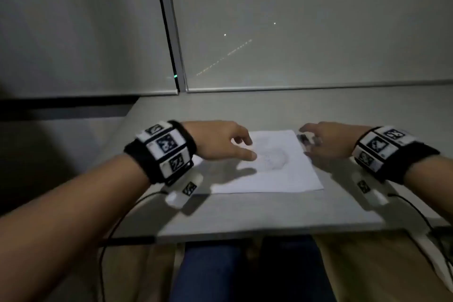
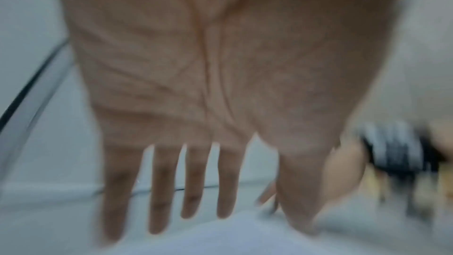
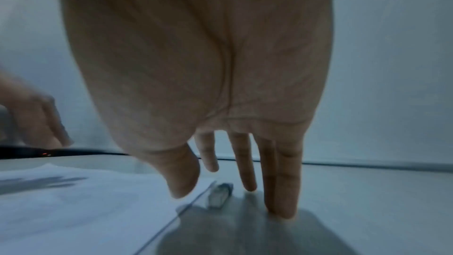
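Evidently the work centres on a small block (image 1: 304, 139), white with a dark band and probably an eraser, which lies on the table (image 1: 245, 216) just beside the right edge of a sheet of paper (image 1: 277, 174) bearing a faint pencil drawing. The right hand (image 1: 328, 140) hangs over the block with its fingers straight and loosely parted, holding nothing. In the right wrist view two fingertips reach the table just right of the block, and the thumb hovers on its paper side. The left hand (image 1: 220, 141) is spread flat and empty above the left part of the sheet; whether its fingertips press the paper I cannot tell. I judge the block light, slightly rubbery and easy to pinch, best taken across its long sides between thumb and forefinger. Being so small, it could skid away if nudged from one side only. The sheet is thin, limp and apt to slide or crease, so flat fingers laid near its edge would steady it better than any pinch.
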`<state>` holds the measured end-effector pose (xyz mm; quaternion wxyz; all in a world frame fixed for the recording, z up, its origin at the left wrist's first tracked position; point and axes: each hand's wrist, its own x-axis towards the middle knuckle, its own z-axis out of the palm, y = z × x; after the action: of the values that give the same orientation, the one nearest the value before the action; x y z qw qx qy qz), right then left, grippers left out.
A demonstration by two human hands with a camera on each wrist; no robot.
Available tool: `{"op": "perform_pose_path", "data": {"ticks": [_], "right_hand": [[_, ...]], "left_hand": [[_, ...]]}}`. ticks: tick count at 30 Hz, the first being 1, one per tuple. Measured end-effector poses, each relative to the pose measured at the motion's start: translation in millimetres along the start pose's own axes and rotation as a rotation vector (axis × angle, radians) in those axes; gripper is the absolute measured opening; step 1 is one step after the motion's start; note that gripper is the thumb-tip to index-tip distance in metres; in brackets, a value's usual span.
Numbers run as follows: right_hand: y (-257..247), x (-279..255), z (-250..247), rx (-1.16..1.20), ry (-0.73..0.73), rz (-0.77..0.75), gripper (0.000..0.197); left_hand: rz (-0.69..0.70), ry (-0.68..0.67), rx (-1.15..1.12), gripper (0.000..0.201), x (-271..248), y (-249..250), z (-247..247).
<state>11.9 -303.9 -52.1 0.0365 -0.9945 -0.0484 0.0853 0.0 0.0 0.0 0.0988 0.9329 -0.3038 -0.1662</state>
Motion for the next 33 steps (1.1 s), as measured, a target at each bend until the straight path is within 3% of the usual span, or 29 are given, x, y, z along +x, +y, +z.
{"op": "perform_pose_path", "data": {"ticks": [4,9,13,14,18,21,25,33], "right_hand": [[-2,16,12,-0.017,0.039,0.017,0.037],[2,32,23,0.056,0.200,0.070,0.015],[-2,41,12,0.041,0.204,0.111,0.021],[-8,44,4,0.037,0.206,0.076,0.027],[-47,54,-21,0.116,0.149,-0.171,0.013],[-69,65,-14,0.212,0.047,-0.203,0.011],[-83,80,4,0.213,0.109,-0.224,0.001],[-93,83,14,0.147,0.155,-0.296,0.011]], "left_hand": [[-0.157,-0.084,0.239,0.083,37,-7,-1],[-0.108,-0.146,0.242,0.096,70,-30,14],[-0.096,-0.136,0.280,0.105,82,-41,22],[-0.094,-0.131,0.301,0.107,83,-42,21],[-0.118,-0.178,0.312,0.108,86,-47,19],[-0.127,-0.195,0.274,0.110,86,-49,19],[-0.106,-0.129,0.258,0.114,84,-51,26],[-0.113,-0.077,0.214,0.118,83,-59,32]]}}
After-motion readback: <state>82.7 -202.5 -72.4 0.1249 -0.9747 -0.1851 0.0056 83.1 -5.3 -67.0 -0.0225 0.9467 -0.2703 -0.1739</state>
